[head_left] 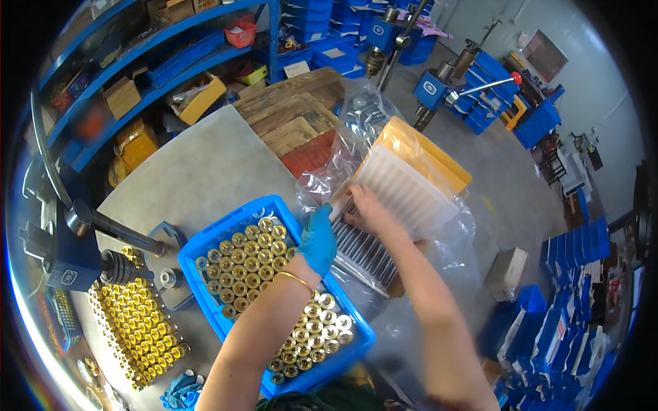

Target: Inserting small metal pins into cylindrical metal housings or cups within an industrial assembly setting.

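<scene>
Blue-gloved left hand (319,241), partly curled, at upper-left end of slim dark metal rods (362,252); grip can't tell. Bare right hand (370,207) just beside it, fingers bent, hold unclear. Rods lie in a row, ribbed translucent-white plastic sheet (409,183) alongside. Blue rectangular plastic crate (234,220) left.

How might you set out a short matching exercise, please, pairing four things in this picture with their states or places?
Things:
1. Left hand
2. Right hand
3. Blue crate
4. Red basket

States or places:
A. On the blue shelving
B. Bare
C. Holding rows of round metal parts
D. Gloved in blue

Right pairs: 1-D, 2-B, 3-C, 4-A.
</scene>
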A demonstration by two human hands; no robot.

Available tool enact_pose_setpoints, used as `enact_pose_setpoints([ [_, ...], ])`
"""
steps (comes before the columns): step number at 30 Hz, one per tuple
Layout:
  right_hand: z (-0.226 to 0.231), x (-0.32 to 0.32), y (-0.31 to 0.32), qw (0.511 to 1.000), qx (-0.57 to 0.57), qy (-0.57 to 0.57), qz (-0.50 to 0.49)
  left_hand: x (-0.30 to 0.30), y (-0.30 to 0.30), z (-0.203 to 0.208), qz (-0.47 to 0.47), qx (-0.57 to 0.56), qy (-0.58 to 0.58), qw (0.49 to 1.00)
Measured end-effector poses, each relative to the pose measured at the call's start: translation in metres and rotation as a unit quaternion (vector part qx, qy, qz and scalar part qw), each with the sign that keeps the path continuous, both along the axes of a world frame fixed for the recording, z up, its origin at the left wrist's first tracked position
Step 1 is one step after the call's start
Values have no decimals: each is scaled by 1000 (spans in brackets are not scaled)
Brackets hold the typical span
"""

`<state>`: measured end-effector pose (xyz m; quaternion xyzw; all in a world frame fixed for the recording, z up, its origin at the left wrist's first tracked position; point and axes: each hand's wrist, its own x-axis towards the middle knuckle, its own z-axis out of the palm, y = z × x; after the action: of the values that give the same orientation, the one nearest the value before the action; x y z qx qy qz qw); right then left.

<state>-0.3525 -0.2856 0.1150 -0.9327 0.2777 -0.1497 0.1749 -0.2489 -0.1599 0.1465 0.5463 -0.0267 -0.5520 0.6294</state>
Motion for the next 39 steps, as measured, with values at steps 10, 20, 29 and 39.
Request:
enact_pose_setpoints([
  [10,28,-4,28,878,301,-363,-76,20,-6,-36,54,-297,-62,951],
  [20,-3,11,51,991,-9,127,-33,41,80,52,116,-329,297,889],
  [29,97,0,143,934,218,-273,76,9,103,34,96,-307,230,919],
  [39,2,-32,19,995,25,46,-83,27,116,23,159,-337,458,807],
])
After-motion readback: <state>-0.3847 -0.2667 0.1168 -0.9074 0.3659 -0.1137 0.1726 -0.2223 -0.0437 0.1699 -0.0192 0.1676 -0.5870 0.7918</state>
